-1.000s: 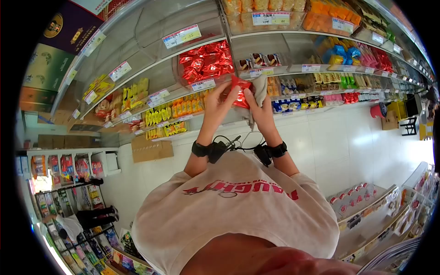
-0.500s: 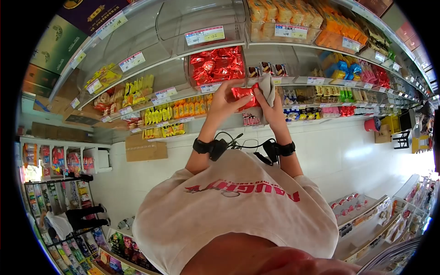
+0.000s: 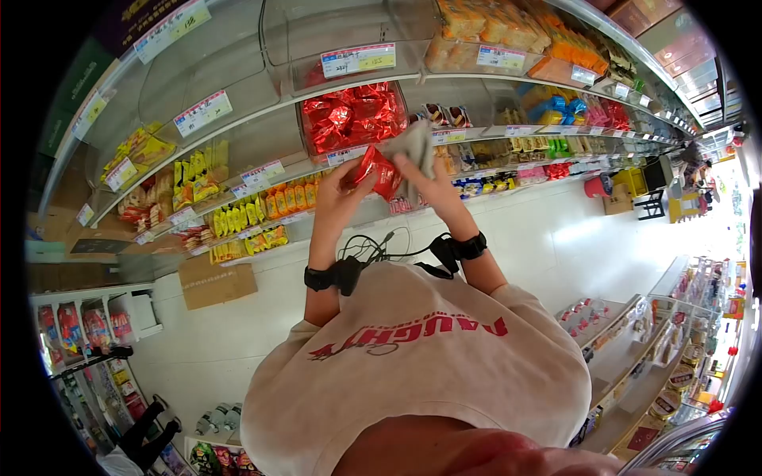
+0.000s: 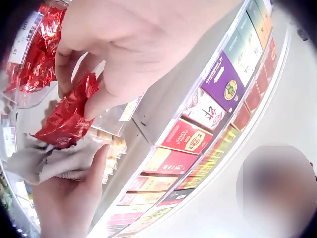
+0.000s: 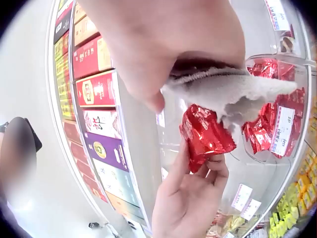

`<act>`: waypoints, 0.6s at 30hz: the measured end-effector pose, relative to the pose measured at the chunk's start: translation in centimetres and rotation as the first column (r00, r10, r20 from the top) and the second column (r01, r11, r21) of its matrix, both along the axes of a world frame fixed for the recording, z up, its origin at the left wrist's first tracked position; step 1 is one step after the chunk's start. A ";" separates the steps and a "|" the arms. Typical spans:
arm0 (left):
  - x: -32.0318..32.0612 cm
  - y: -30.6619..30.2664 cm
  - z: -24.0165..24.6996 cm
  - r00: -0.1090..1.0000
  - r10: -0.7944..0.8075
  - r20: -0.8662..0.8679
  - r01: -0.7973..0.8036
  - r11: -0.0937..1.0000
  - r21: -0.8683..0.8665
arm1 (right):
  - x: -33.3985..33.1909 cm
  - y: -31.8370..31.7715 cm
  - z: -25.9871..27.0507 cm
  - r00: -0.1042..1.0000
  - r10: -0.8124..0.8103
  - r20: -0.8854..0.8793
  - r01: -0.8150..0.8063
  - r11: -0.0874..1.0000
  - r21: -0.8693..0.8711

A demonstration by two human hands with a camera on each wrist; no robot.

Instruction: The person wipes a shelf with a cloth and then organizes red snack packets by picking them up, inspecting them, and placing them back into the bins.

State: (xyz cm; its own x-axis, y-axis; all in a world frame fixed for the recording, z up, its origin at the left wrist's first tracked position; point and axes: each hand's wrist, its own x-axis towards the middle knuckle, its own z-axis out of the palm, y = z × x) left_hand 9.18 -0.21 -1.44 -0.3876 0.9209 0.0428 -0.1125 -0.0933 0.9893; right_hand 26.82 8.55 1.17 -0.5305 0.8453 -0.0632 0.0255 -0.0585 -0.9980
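Observation:
My left hand (image 3: 337, 198) pinches a shiny red foil-wrapped snack packet (image 3: 379, 173) between thumb and fingers. In the left wrist view the crinkled packet (image 4: 65, 119) hangs tilted from the fingertips. A grey cloth (image 3: 413, 152) is gripped by my right hand (image 3: 439, 194), right beside the packet. From the right wrist the cloth (image 5: 223, 91) droops out of the fingers over the packet's upper end, and its underside looks ragged. Both hands are up in front of the shelf, close under a clear bin of similar red packets (image 3: 357, 119).
Clear shelf bins (image 3: 230, 71) with price tags span the front, several holding yellow, orange and blue snacks. A cardboard box (image 3: 216, 282) lies on the white floor at left. Behind are more shelves (image 3: 627, 357) and another person (image 3: 143, 444). Cables (image 3: 373, 246) hang between the wrists.
The view has swung, so the shelf sits further left. The packet has tilted in the left hand, and the right hand with the cloth has drawn a little away from it.

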 end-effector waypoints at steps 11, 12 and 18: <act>-2.8 -1.5 -3.6 0.971 0.138 0.193 -0.152 0.987 0.059 | -6.7 -2.6 -2.8 0.991 -0.121 -0.050 0.129 0.965 0.230; -3.0 -1.6 -3.6 0.964 0.162 0.209 -0.175 0.984 0.044 | -6.6 -2.8 -2.0 0.997 -0.077 -0.021 0.080 0.987 0.140; -2.7 -0.4 -3.8 0.989 0.020 0.144 -0.013 0.998 -0.055 | -4.7 -3.6 -1.5 0.976 -0.212 0.049 0.214 0.976 -0.050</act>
